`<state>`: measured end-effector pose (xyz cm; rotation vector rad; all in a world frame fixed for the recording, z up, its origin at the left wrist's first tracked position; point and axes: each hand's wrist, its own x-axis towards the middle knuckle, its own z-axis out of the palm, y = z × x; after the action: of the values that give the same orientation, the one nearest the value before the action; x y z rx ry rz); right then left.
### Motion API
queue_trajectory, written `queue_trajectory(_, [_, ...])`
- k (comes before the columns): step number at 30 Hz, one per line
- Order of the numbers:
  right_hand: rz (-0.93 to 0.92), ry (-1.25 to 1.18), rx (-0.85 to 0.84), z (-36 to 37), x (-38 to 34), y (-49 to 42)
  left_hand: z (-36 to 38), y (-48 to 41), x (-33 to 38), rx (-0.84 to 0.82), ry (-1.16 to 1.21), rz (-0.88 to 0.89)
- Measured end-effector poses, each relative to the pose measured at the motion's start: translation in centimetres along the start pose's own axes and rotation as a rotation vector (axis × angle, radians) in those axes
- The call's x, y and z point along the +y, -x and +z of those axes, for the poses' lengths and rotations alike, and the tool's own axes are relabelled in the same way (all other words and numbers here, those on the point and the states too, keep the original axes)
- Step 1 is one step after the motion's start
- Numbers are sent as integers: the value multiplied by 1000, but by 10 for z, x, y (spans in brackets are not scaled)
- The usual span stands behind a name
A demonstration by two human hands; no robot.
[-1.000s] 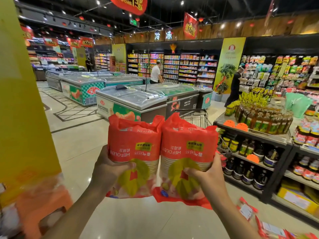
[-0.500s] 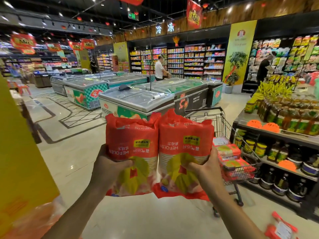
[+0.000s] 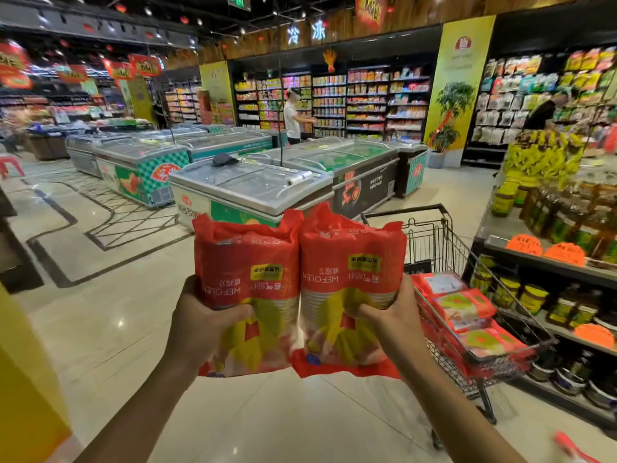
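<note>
I hold two red plastic packs of stacked paper cups side by side at chest height, both upside down. My left hand (image 3: 200, 324) grips the left pack (image 3: 248, 262) around its middle. My right hand (image 3: 392, 317) grips the right pack (image 3: 350, 255) the same way. The two packs touch each other. To the right stands a wire shopping cart (image 3: 440, 248) that contains several more of the same red packs (image 3: 464, 307).
Chest freezers (image 3: 247, 190) stand ahead across the tiled floor. A shelf unit with jars and bottles (image 3: 564, 262) runs along the right behind the cart. A yellow pillar (image 3: 23, 372) is at my left. Two people stand at the far shelves.
My view has swung right and closer, bringing the cart fully into sight beside the packs. Both hands keep the same grip on the packs.
</note>
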<state>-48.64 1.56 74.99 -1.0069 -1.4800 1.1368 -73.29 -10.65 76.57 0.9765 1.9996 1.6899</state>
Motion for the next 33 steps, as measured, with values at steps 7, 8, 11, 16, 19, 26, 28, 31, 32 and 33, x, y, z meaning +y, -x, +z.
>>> queue_trajectory(7, [42,62,101,71,19,-96,21,-154,-34,-135,41,20])
queue_trajectory(8, [53,66,123,78,19,-108,26,-174,-36,-158,46,19])
queue_trajectory(11, [65,94,218,88,30,-142,51,-228,-42,-237,77,29])
queue_trajectory(16, [115,128,343,73,52,-184,118,-287,-51,-398,81,31])
queue_trajectory(19, [139,133,423,55,69,-212,171,-313,-53,-484,85,53])
queue_trajectory(26, [202,76,579,-7,124,-301,313,-373,-45,-629,49,148])
queue_trajectory(28, [224,39,610,-25,141,-331,353,-390,-35,-648,34,166])
queue_trajectory(31, [254,5,655,-54,162,-374,412,-415,-22,-695,-7,186])
queue_trajectory(32, [258,-5,671,-64,169,-388,431,-422,-19,-715,-21,187])
queue_trajectory(33, [263,-13,686,-76,176,-400,453,-429,-18,-735,-28,183])
